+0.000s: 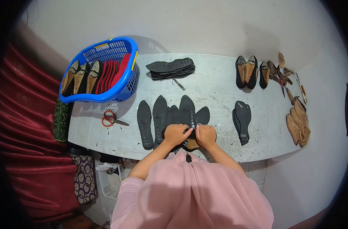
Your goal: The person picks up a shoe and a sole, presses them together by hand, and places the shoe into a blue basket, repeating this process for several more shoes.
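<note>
My left hand (176, 134) and my right hand (205, 134) are side by side near the table's front edge. Between them is a black shoe sole (187, 107), its pointed end away from me. Fingers of both hands are closed on its lower part, thumbs close together. More black soles lie around it: one (145, 122) at the far left, another (160, 114) beside it, and shorter pieces partly under my hands. A tan-brown piece (190, 144) shows below my hands, its kind mostly hidden.
Behind lies a stack of black soles (171, 68) with a cutter knife (179, 84). A blue basket (124, 89) holds shoes and red pieces. Red-handled scissors (112, 119) lie left. To the right are soles (242, 120), shoes (246, 72), tools (282, 78) and brown gloves (298, 124).
</note>
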`<state>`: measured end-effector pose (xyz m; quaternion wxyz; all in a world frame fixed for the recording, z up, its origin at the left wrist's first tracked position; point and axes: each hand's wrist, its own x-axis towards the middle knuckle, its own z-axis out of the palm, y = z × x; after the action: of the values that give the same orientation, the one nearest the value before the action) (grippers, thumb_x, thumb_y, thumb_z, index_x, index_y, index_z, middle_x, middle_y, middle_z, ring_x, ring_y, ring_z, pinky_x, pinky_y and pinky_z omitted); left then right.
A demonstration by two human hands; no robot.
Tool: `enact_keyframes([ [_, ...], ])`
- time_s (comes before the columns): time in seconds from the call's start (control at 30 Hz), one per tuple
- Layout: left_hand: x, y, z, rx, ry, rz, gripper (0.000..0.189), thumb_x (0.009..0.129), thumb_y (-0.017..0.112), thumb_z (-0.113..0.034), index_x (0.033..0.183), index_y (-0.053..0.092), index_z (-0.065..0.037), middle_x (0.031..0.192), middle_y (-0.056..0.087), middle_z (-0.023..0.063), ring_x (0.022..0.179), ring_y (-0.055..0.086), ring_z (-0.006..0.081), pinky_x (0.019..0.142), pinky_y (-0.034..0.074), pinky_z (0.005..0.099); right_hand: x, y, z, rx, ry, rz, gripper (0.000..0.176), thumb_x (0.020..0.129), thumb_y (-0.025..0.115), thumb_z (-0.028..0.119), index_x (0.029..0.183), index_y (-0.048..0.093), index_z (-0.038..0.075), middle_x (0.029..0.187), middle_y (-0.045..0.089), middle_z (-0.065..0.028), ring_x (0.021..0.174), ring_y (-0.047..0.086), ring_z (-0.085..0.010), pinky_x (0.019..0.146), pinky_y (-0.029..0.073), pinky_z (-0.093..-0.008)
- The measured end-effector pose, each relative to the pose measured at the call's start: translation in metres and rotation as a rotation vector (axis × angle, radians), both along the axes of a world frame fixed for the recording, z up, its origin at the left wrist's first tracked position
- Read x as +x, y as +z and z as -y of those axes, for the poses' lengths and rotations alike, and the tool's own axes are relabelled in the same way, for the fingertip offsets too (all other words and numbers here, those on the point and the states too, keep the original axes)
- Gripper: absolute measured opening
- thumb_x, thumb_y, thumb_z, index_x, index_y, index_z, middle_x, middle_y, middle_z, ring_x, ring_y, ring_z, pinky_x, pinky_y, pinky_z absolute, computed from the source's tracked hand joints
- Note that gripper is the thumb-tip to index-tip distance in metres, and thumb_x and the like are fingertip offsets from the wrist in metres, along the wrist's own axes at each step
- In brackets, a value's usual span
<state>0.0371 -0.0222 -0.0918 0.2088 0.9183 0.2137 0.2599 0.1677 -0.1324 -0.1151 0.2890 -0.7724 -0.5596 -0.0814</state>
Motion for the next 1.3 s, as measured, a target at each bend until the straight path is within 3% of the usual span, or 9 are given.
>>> enact_keyframes([
  [0.3,-0.011,-0.001,-0.007,0.073,-0.127,0.026,0.015,0.082,0.059,-0.021,0.085,0.065,-0.007,0.077,0.064,0.0079,0.070,0.061,0.0254,0.062,0.046,0.0361,-0.008,0.009,-0.006,-0.123,-0.055,-0.005,0.029,0.088,0.049,0.018,0.061,0.057,0.008,0.062,0.058,-0.0096,0.059,0.056,-0.0281,0.058,0.038,-0.0417],
  [0.43,-0.008,-0.008,-0.011,0.080,-0.140,-0.006,0.014,0.084,0.056,-0.017,0.084,0.065,-0.006,0.075,0.063,0.0083,0.068,0.061,0.0262,0.061,0.046,0.0374,-0.017,0.008,-0.021,-0.044,0.085,-0.065,0.031,0.089,0.048,0.018,0.061,0.056,0.007,0.061,0.058,-0.0103,0.057,0.057,-0.0286,0.056,0.039,-0.0420],
  [0.63,-0.012,-0.010,-0.006,0.094,-0.052,0.115,0.016,0.083,0.057,-0.021,0.078,0.063,-0.008,0.069,0.060,0.0077,0.063,0.058,0.0253,0.058,0.044,0.0374,-0.021,0.010,-0.024,0.023,0.062,-0.089,0.034,0.089,0.048,0.018,0.058,0.055,0.006,0.055,0.055,-0.0109,0.050,0.054,-0.0294,0.049,0.038,-0.0415],
  [0.8,-0.030,-0.012,-0.008,0.068,0.116,0.073,0.020,0.080,0.062,-0.025,0.085,0.064,-0.007,0.074,0.062,0.0076,0.068,0.059,0.0266,0.061,0.046,0.0374,-0.022,0.008,-0.024,-0.011,0.031,-0.098,0.033,0.090,0.048,0.020,0.060,0.056,0.007,0.057,0.057,-0.0105,0.051,0.055,-0.0287,0.051,0.039,-0.0408],
  [0.93,-0.047,-0.015,-0.014,-0.054,0.087,0.075,0.031,0.079,0.065,-0.032,0.092,0.064,-0.004,0.085,0.063,0.0110,0.079,0.060,0.0304,0.069,0.048,0.0387,-0.018,0.023,-0.019,-0.160,0.117,-0.170,0.028,0.090,0.050,0.025,0.071,0.061,0.007,0.067,0.061,-0.0105,0.060,0.059,-0.0287,0.057,0.042,-0.0409],
  [1.03,-0.061,-0.003,-0.020,-0.226,-0.037,-0.031,0.046,0.076,0.068,-0.039,0.103,0.060,-0.002,0.102,0.062,0.0141,0.097,0.058,0.0321,0.083,0.046,0.0387,-0.010,0.034,-0.006,-0.192,0.246,-0.252,0.030,0.088,0.052,0.033,0.085,0.064,0.006,0.078,0.064,-0.0122,0.073,0.061,-0.0303,0.065,0.043,-0.0422],
  [1.07,-0.066,0.000,-0.022,-0.253,-0.073,-0.050,0.049,0.076,0.069,-0.040,0.106,0.060,-0.002,0.105,0.061,0.0144,0.100,0.057,0.0320,0.086,0.045,0.0386,-0.006,0.035,-0.001,-0.188,0.293,-0.279,0.032,0.087,0.053,0.036,0.090,0.065,0.006,0.082,0.065,-0.0128,0.077,0.062,-0.0307,0.068,0.043,-0.0426],
  [1.1,-0.072,-0.003,-0.024,-0.350,-0.089,-0.108,0.054,0.074,0.071,-0.037,0.112,0.057,-0.002,0.112,0.058,0.0148,0.106,0.054,0.0313,0.092,0.042,0.0378,0.002,0.030,0.003,-0.293,0.328,-0.342,0.050,0.078,0.061,0.049,0.105,0.064,0.006,0.092,0.065,-0.0134,0.087,0.062,-0.0307,0.075,0.044,-0.0418],
  [1.3,-0.079,-0.001,-0.018,-0.284,-0.122,-0.089,0.054,0.072,0.073,-0.036,0.111,0.058,-0.001,0.113,0.058,0.0141,0.108,0.053,0.0304,0.092,0.043,0.0376,0.036,0.044,0.033,-0.639,0.254,-0.226,0.076,0.063,0.068,0.062,0.115,0.060,0.007,0.102,0.064,-0.0139,0.096,0.061,-0.0310,0.080,0.048,-0.0412],
])
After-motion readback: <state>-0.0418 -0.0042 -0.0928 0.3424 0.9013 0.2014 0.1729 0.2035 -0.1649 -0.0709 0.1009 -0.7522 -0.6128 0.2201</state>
